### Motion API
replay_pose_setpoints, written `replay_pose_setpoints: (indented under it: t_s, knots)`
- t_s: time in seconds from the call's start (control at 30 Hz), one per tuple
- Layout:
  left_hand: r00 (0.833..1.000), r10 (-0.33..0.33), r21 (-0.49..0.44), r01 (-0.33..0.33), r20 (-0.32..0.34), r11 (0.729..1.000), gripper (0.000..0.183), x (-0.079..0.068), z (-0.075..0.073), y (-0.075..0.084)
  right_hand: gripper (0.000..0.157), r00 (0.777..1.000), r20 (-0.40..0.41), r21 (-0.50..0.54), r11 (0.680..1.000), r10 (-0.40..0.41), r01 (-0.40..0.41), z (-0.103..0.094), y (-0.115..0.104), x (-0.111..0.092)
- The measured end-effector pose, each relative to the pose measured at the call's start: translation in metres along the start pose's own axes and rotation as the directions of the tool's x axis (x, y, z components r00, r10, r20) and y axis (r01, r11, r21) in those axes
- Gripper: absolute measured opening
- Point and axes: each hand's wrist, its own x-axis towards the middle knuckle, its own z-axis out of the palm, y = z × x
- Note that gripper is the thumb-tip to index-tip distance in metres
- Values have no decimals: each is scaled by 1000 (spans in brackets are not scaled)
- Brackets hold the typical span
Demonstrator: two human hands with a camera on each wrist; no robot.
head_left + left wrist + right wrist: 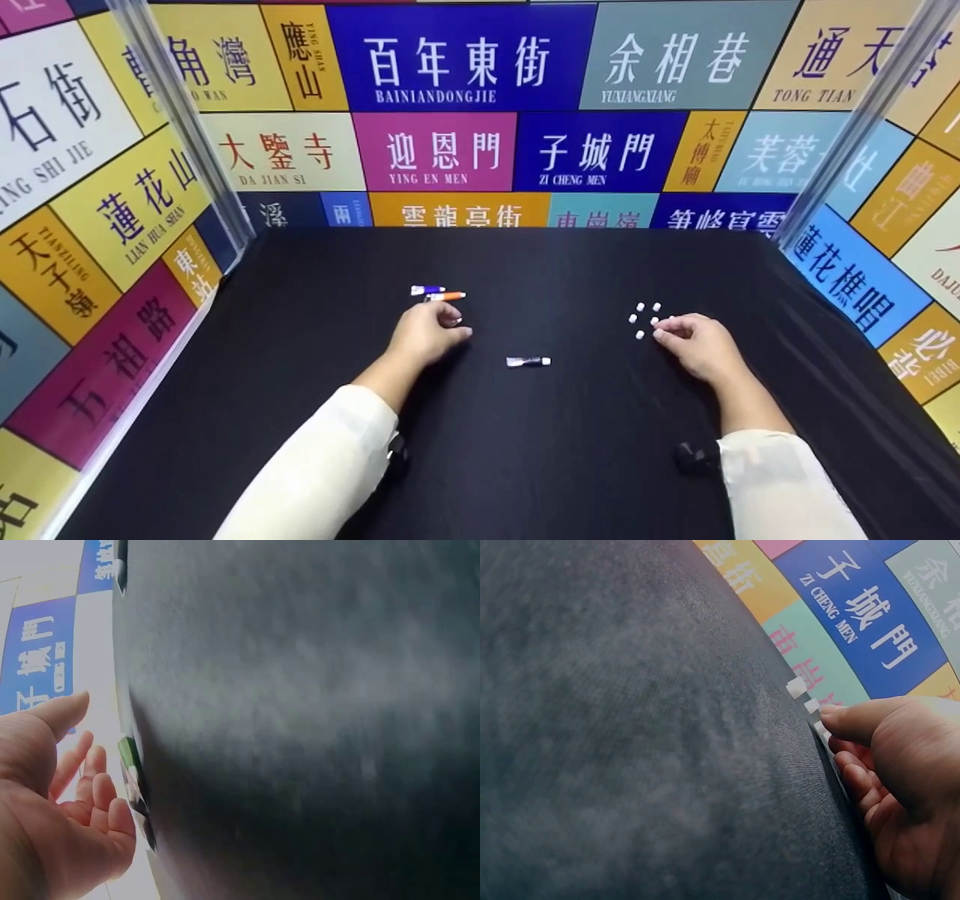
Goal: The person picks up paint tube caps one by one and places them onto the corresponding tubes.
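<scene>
In the head view my left hand (429, 330) hovers by the small tubes at left centre, thumb apart from the bent fingers. Just past it lie a purple-and-white tube (427, 289) and an orange tube (451, 295). The left wrist view shows a green tube (129, 753) beside the fingertips, and nothing is gripped. A black-and-white tube (529, 361) with a white end lies between the hands. My right hand (697, 345) pinches a small white piece (654, 321) between thumb and index finger, close over the black cloth. Several similar white pieces (640, 307) are grouped beside it.
Black cloth (525, 450) covers the table. Colourful sign-printed panels (457, 56) stand behind and on both sides, with clear corner posts (855, 127). Black wrist devices (397, 454) show at both pale sleeves (322, 457).
</scene>
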Motion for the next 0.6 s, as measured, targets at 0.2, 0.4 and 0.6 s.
replay_pose_setpoints:
  t_s: [0.2, 0.4, 0.6]
  knots:
    - [1000, -16, 2, 16, 8, 1000, 29, 2, -4, -8, 29, 1000, -11, 12, 1000, 8, -8, 0, 0, 0]
    - [999, -38, 37, 38, 10, 999, 23, 1, -5, -11, 35, 998, -26, 49, 997, 52, -51, -4, -4, 0]
    - [998, -60, 98, 58, 21, 993, 23, -1, -8, -12, 38, 996, -54, 117, 991, 77, -70, -6, -9, 1]
